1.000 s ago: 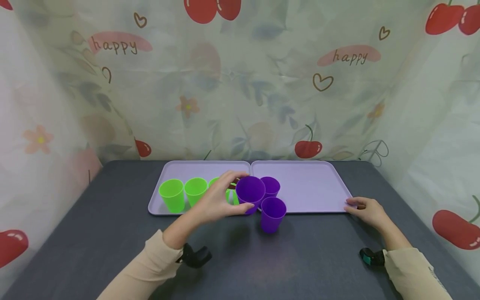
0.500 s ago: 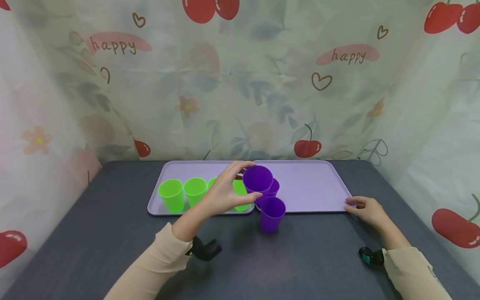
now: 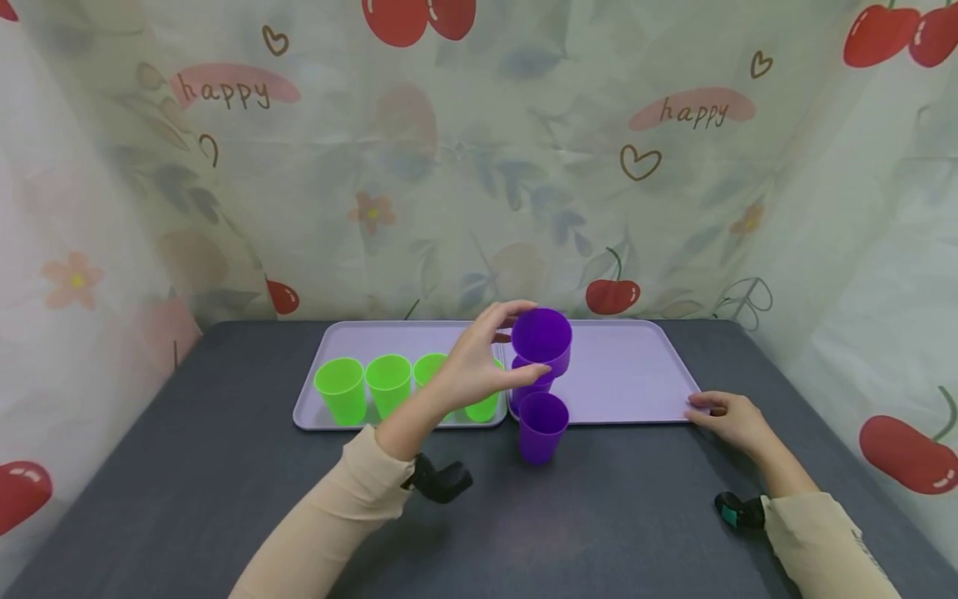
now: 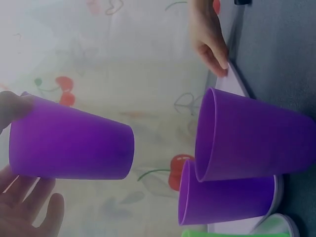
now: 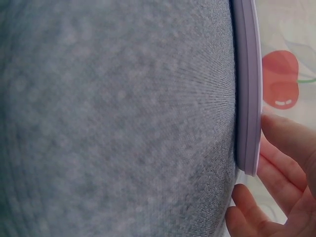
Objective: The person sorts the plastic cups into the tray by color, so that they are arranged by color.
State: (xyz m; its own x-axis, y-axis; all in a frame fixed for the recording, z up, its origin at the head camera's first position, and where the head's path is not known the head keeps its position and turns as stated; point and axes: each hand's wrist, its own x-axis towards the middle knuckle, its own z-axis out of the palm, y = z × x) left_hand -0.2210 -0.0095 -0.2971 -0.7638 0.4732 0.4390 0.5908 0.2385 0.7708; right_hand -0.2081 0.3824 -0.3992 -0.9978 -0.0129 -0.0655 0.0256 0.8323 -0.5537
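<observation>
My left hand (image 3: 479, 366) holds a purple cup (image 3: 542, 339) in the air above the left end of the right lilac tray (image 3: 621, 374). Thumb and fingers lie on opposite sides of that cup, whose mouth points up. A second purple cup (image 3: 533, 389), partly hidden below the held one, stands at the tray's left end. The third purple cup (image 3: 542, 431) is upright on the table just before the tray. At the tray's front right corner, my right hand (image 3: 737, 423) grips the rim (image 5: 249, 98) between thumb and fingers.
Several green cups (image 3: 343, 395) stand in a row on the left lilac tray (image 3: 407, 334), partly hidden by my left hand. Both trays lie side by side on the dark grey table (image 3: 614, 516). A patterned curtain (image 3: 479, 166) hangs behind and beside it.
My left hand has carried the purple cup up and to the right, from the gap between the trays to above the right tray. The right hand stays at the tray corner.
</observation>
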